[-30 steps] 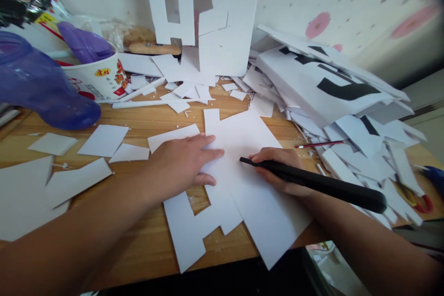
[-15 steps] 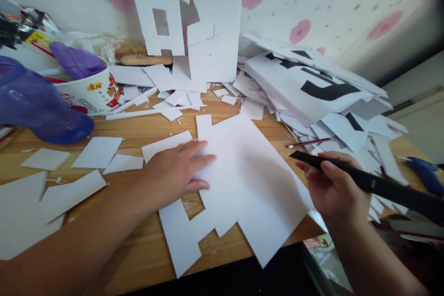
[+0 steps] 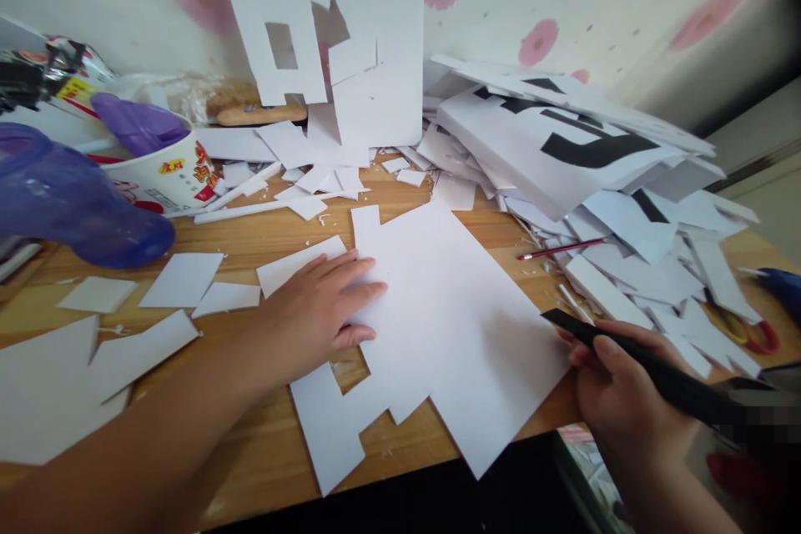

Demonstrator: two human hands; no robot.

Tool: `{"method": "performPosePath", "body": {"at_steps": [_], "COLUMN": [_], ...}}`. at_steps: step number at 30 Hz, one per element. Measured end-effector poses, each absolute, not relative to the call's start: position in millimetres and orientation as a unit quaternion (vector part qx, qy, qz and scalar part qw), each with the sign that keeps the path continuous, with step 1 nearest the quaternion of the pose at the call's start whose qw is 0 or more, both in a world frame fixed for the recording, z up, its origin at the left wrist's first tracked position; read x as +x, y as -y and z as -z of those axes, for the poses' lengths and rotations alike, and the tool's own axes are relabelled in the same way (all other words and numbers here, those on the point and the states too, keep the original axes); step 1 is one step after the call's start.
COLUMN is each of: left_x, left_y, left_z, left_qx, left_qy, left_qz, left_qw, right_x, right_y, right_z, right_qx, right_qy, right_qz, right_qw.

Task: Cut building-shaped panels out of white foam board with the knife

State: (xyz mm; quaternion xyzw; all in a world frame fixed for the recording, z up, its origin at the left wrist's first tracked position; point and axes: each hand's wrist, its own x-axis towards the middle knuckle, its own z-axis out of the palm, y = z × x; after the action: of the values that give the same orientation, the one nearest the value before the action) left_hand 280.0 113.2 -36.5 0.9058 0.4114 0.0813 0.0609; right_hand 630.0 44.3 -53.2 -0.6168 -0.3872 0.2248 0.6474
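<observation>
A large white board (image 3: 463,309) with cut-out edges lies on the wooden table. My left hand (image 3: 319,300) rests flat on its left part, fingers spread. At the board's right corner, my right hand (image 3: 626,375) is wrapped round a long black tool (image 3: 657,375), whose tip is close to the board's right edge. The kind of tool is hard to make out. A smaller white piece (image 3: 300,263) lies partly beneath my left hand.
White scraps (image 3: 181,279) lie at the left, near a blue-purple translucent object (image 3: 81,200) and a paper cup (image 3: 168,171). A cut board (image 3: 381,42) stands against the wall. Piled boards (image 3: 551,150), a pencil (image 3: 560,250) and scissors (image 3: 738,329) are at the right.
My right hand has moved slightly right and down with the black tool, away from the pencil. The view has shifted a little, and the scissors now show. My left hand stays on the board.
</observation>
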Motion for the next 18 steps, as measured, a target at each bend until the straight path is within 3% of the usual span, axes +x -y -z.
{"method": "performPosePath", "body": {"at_steps": [3,18], "left_x": [281.3,286.0], "left_y": [-111.7,-108.1], "left_z": [37.4,33.4], "left_qx": [0.911,0.918], "left_qy": [-0.403,-0.388], "left_qz": [-0.072,-0.020], "left_qw": [0.051,0.075], "right_x": [630.0,628.6], "right_y": [-49.0,-51.7], "right_z": [50.8,47.5], "right_qx": [-0.592,-0.583], "right_qy": [0.334,0.317], "right_qz": [-0.279,-0.317], "right_qw": [0.678,0.678]}}
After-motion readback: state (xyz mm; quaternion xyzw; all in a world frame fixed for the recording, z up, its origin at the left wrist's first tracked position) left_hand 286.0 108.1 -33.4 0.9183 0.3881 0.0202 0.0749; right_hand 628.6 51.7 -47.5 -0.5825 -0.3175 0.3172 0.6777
